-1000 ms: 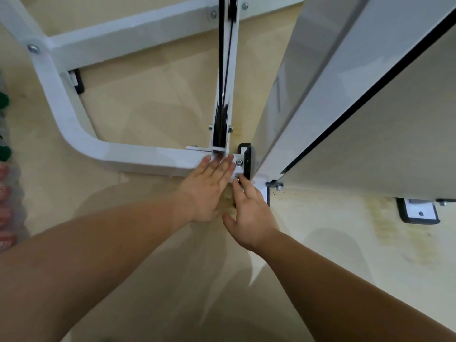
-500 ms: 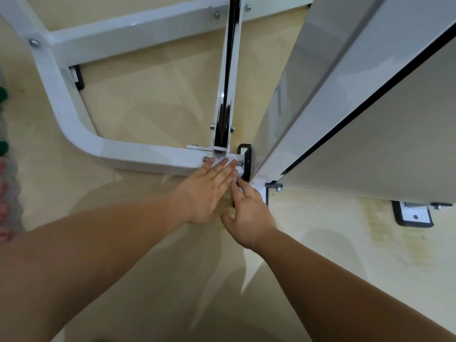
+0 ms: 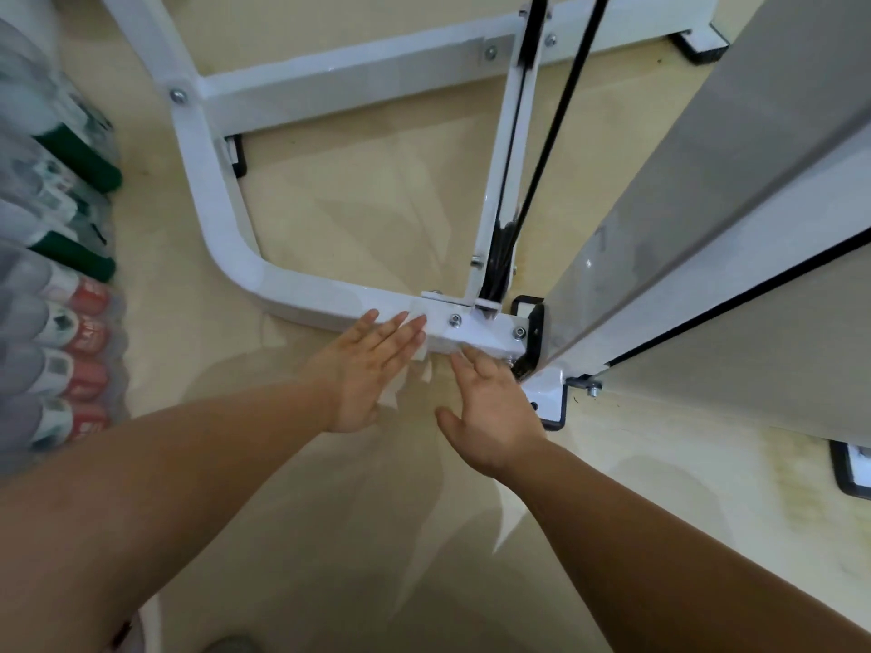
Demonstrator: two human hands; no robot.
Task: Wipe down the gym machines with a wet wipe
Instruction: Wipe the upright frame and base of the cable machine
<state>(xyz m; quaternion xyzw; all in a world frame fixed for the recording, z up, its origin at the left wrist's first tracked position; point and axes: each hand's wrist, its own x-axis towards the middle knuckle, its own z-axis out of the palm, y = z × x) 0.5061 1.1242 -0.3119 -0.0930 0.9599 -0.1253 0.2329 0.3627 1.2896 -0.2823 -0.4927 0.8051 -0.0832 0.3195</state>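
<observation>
A white steel gym machine frame (image 3: 301,299) lies on the beige floor, its curved base tube running to a bolted joint (image 3: 485,329) where an upright with black cables rises. My left hand (image 3: 365,369) lies flat with straight fingers on the near side of the base tube, pressing a thin white wet wipe (image 3: 422,351) whose edge shows beside the fingers. My right hand (image 3: 490,407) is flat with spread fingers, its tips touching the tube's lower edge just under the joint.
A tall grey-white panel (image 3: 707,205) of the machine stands at the right, on black-edged feet (image 3: 546,402). Several plastic bottles with green and red caps (image 3: 70,294) lie stacked along the left edge. A cross tube (image 3: 353,82) spans the back.
My left hand has slid left along the base tube, off the bolted joint. My right hand has spread and drawn slightly apart from the left. The camera has shifted, showing bottles at the left.
</observation>
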